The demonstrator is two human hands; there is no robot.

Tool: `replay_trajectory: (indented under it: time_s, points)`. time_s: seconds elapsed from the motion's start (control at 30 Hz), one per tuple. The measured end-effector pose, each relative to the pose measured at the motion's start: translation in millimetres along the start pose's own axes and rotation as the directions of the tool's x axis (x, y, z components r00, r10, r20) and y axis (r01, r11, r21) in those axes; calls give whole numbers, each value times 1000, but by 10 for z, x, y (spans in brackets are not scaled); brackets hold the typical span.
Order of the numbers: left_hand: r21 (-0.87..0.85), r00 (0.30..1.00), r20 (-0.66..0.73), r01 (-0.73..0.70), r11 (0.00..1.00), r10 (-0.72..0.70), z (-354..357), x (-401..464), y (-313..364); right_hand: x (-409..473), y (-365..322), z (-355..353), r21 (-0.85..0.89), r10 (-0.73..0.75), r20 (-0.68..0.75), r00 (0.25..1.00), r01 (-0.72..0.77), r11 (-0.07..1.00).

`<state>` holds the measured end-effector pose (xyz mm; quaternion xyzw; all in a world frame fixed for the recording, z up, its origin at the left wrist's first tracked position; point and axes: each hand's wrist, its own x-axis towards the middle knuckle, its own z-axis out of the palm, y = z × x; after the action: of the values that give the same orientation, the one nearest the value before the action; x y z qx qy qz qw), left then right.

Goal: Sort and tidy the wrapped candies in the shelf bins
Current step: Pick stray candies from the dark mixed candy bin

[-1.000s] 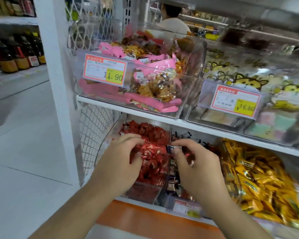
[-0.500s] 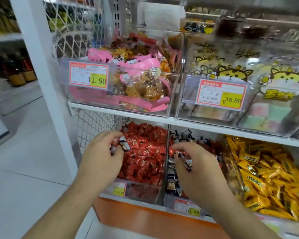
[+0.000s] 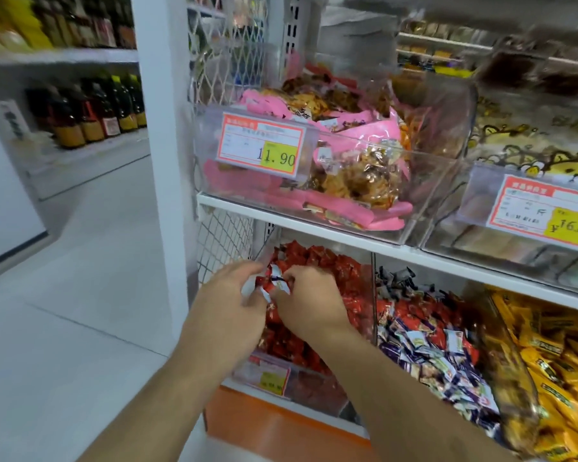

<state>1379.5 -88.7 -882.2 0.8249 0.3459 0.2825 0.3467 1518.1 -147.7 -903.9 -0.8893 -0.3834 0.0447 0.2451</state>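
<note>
Candy [image 3: 274,284] lies crosswise, pinched between left hand [image 3: 229,306] and right hand [image 3: 309,300].

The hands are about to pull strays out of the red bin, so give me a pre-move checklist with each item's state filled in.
1. Both hands over the red candy bin: ok; left hand and right hand meet above it.
2. Grip on the small wrapped candies: ok; both hands pinch them, though blur hides the finger detail.
3. Those candies are strays: cannot tell; white and dark wrappers show, print unreadable.
4. Destination visible: ok; mixed candy bin sits immediately right.
5. Divider wall between the two bins upright: ok.
6. Yellow candy bin free of strays: cannot tell.
</note>
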Motion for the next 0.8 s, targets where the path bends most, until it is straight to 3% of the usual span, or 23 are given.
replay_trajectory:
  time_s: [0.1,0.53,0.7,0.8]
  points:
    - [-4,1000,1,-13,1000,13,-1,19,-9,46,15,108,-63,43,27,999,-41,997]
    - [-12,1000,19,-14,1000,15,37,-34,11,-91,94,6,114,23,34,999,-27,993]
    - [81,997,-40,-64,995,67,76,-32,64,-308,30,-314,189,-47,-76,996,61,980]
    - [53,988,-60,-136,989,139,89,-71,173,-611,45,-673,225,-110,-114,987,134,965]
